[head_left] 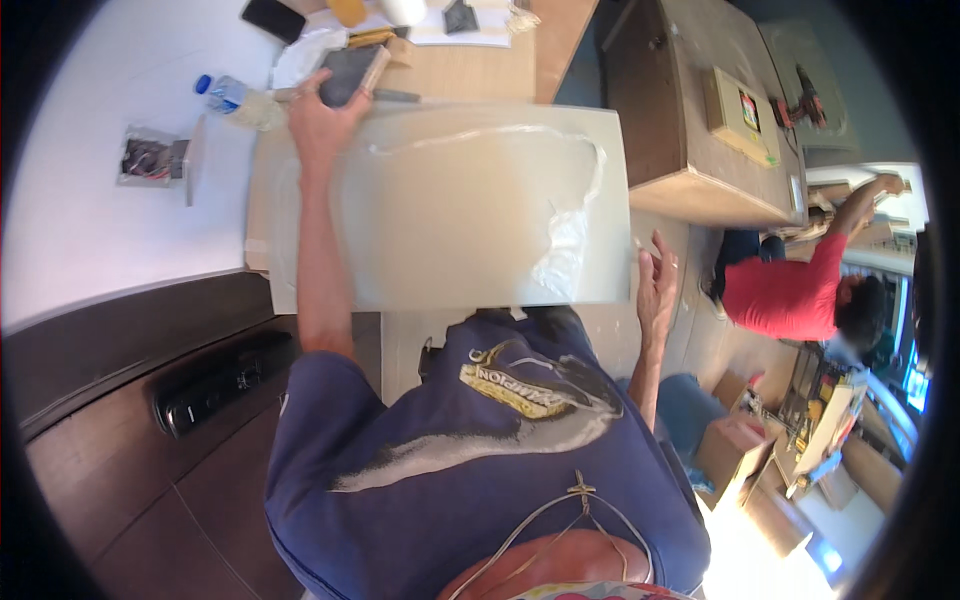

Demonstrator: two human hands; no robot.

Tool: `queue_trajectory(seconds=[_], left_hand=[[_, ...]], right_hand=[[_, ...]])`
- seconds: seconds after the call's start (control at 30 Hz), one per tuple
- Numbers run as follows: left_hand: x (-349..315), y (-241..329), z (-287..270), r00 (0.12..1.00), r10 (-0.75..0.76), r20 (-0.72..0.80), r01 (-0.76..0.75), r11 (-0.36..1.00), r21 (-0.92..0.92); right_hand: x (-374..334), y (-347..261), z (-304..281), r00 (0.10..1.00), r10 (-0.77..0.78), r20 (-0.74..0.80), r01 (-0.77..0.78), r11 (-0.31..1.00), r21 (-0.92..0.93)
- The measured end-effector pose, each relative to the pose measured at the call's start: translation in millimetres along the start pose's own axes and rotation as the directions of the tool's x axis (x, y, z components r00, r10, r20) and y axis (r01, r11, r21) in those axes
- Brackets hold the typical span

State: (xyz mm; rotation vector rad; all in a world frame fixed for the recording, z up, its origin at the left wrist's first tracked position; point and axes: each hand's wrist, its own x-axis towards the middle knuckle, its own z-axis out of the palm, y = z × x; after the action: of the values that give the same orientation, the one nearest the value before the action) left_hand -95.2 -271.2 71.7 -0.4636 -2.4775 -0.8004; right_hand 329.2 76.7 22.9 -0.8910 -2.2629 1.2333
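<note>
A pale rectangular panel (450, 220) lies before me, its surface shiny, with a whitish glossy streak along the far and right sides. Near its right end is a brighter, wrinkled-looking glossy patch (563, 245); I cannot tell whether it is film or something wet. Beyond the panel's far left edge, my left hand (328, 118) has its fingers closed round a dark-topped block with a tan side (352, 75). My right hand (655, 280) is just off the panel's right edge, fingers apart and holding nothing.
A blue-capped bottle (235, 100) lies left of my left hand. At the far edge are a black phone-like slab (273, 18) and papers. A wooden cabinet (700, 120) at right bears a drill (803, 105). Farther right is a person in a red shirt (785, 290).
</note>
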Motion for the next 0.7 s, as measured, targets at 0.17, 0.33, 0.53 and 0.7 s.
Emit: queue_trajectory(seconds=[0.17,0.33,0.53,0.7], left_hand=[[64,-24,37,0.998,-0.028,-0.050,0.028,1.000,0.011],[90,-57,93,0.997,-0.083,-0.010,0.084,0.992,0.097],[65,-48,87,0.990,0.115,-0.079,-0.110,0.992,0.064],[16,-67,40,0.758,0.345,0.554,-0.338,0.934,-0.119]], right_hand=[[-43,49,9,0.927,0.358,0.113,-0.365,0.790,0.492],[-80,46,19,0.903,0.326,0.279,-0.418,0.524,0.742],[-94,49,37,0.869,0.274,0.412,-0.488,0.336,0.806],[-77,20,54,0.870,0.305,0.388,-0.473,0.289,0.832]])
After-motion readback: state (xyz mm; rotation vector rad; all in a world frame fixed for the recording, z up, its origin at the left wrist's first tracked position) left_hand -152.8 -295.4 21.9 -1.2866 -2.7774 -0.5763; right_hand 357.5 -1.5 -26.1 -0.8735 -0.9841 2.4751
